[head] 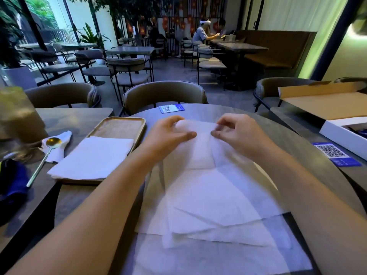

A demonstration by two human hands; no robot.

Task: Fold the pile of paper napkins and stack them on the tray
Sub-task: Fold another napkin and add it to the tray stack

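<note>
While both our hands pinch one napkin (200, 143), folding is underway.
Left hand (168, 133) and right hand (238, 133) grip its far edge, lifted above the loose napkin pile (214, 211); folded stack (93, 157) sits on the wooden tray (119, 126), left.

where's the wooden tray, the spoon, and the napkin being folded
wooden tray (119, 127): head view, bare far part of its floor
spoon (53, 142): head view, gold bowl
napkin being folded (201, 147): head view, middle, between both hands
</note>
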